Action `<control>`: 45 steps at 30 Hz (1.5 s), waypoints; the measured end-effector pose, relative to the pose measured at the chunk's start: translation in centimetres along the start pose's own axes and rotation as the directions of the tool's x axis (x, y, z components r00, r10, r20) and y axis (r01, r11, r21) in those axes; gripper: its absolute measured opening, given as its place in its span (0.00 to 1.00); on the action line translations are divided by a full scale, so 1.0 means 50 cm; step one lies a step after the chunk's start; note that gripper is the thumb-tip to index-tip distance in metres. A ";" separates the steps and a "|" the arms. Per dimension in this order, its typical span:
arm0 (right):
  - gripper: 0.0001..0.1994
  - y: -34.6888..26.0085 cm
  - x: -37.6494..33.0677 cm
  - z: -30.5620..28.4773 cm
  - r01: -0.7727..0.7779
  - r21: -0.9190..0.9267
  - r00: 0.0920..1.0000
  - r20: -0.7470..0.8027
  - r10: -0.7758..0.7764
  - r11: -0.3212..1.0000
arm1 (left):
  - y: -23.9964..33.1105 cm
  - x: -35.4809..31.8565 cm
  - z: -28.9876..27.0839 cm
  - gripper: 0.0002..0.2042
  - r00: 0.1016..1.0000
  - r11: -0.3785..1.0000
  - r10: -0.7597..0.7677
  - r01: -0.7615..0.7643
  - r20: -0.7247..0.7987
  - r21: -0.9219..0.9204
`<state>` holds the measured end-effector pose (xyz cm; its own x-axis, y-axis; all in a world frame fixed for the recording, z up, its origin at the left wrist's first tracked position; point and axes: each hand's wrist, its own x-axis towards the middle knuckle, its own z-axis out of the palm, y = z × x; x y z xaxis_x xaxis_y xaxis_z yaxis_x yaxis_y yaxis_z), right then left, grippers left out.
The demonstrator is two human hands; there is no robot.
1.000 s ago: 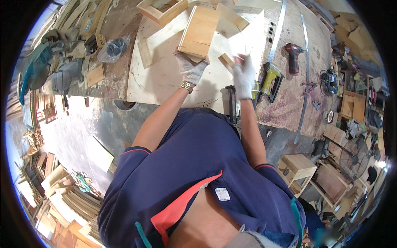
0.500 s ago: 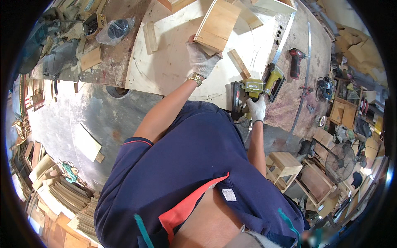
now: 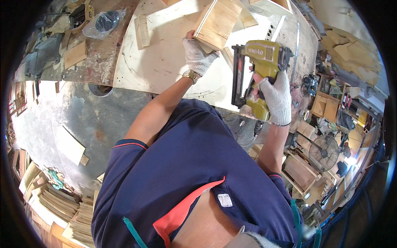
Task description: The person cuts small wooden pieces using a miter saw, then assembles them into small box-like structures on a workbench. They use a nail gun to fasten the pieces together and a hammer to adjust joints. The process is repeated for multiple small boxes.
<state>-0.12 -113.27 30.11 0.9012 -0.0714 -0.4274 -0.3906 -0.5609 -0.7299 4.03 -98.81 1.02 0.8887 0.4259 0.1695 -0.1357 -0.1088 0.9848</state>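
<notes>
My left hand (image 3: 198,56), in a white knit glove with bare fingertips, grips the near end of a light wooden box (image 3: 219,22) over the pale board. Its thumb lies on the box's left side; the fingers beneath are hidden. In my gloved right hand (image 3: 276,97) is a yellow-green pneumatic nail gun (image 3: 264,56), held by its handle with the fingers wrapped round. The nail gun is lifted, its black magazine on the left, to the right of the box and apart from it.
A pale board (image 3: 165,62) covers the middle of the worktable, with a wood strip (image 3: 142,31) on it. At the left lie a bagged dark round item (image 3: 106,20) and a small wood panel (image 3: 75,54). A fan (image 3: 323,153) stands at the right; stacked boards (image 3: 58,206) are at lower left.
My right hand has raised the nail gun off the table, up toward me and the box, turning it. The left hand keeps its hold on the box. The view has shifted slightly.
</notes>
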 end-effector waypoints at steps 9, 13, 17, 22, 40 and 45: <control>0.21 -0.031 0.035 0.058 0.064 -0.003 0.993 0.104 -0.063 0.998 | 0.011 0.004 0.000 0.53 0.998 0.992 0.057 -0.053 -0.028 0.114; 0.21 -0.035 0.038 0.065 0.054 -0.061 0.996 0.077 -0.049 0.997 | 0.027 0.010 -0.007 0.54 0.990 0.965 0.128 -0.111 -0.057 0.239; 0.20 -0.039 0.039 0.072 0.044 -0.134 0.997 0.067 -0.035 0.990 | 0.003 0.009 0.006 0.55 0.994 0.995 0.056 -0.048 -0.090 0.089; 0.19 -0.060 0.041 0.072 0.096 -0.131 0.994 0.054 -0.090 0.987 | 0.002 0.002 0.001 0.56 0.996 0.992 0.064 -0.057 -0.059 0.116; 0.24 -0.090 0.064 0.112 0.155 -0.193 0.978 0.167 -0.123 0.969 | 0.040 0.006 -0.007 0.50 0.988 0.963 0.133 -0.110 -0.079 0.244; 0.20 -0.065 0.026 0.078 0.215 0.039 0.977 -0.004 -0.215 0.976 | 0.064 0.017 -0.019 0.50 0.984 0.951 -0.146 0.111 -0.102 -0.288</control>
<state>1.60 -108.32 29.85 0.9650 0.0475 -0.2580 -0.1945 -0.5304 -0.8251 3.95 -97.95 4.36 0.8496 0.5267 0.0271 -0.1565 0.2027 0.9667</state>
